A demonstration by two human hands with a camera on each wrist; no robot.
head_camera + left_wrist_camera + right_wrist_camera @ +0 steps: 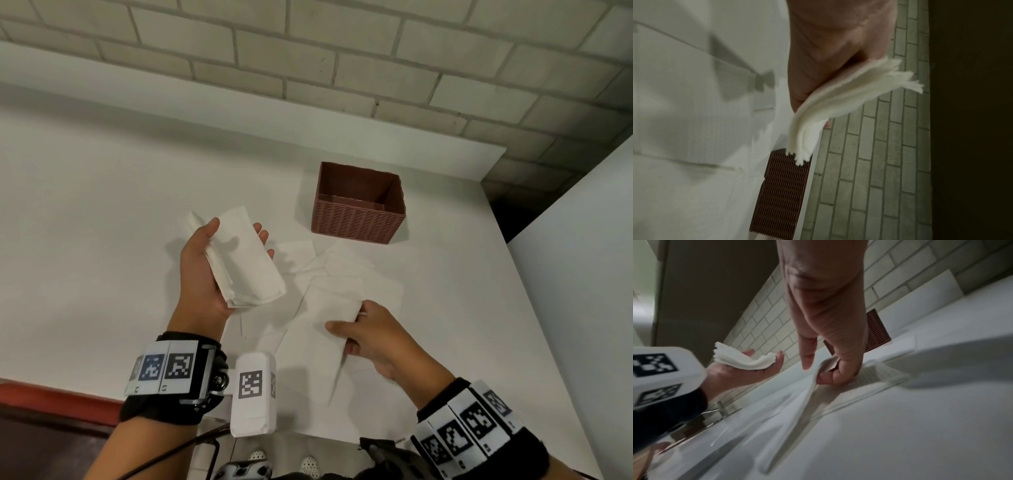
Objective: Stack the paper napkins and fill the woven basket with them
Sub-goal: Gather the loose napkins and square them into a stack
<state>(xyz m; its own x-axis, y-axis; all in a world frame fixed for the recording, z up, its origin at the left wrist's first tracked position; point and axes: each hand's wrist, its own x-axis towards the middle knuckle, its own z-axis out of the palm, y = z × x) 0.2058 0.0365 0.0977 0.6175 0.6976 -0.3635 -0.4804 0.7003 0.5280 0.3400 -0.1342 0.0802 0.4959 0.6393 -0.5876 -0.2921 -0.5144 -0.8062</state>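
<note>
My left hand [219, 263] is raised palm-up above the table and grips a stack of white paper napkins [248, 260], thumb on one side and fingers curled round the other; the stack's bent edges [840, 104] show in the left wrist view. My right hand [363, 335] is lower and pinches the edge of one napkin [329, 308] from the loose napkins [342, 267] spread on the table; the pinch [828, 376] shows in the right wrist view. The brown woven basket [358, 221] stands upright beyond them, nothing visible inside it.
The white table [102, 205] runs to a brick wall [308, 51] at the back. A white panel [582, 257] rises on the right. The table's front edge [51, 387] lies near my wrists, with shoes and cables below it.
</note>
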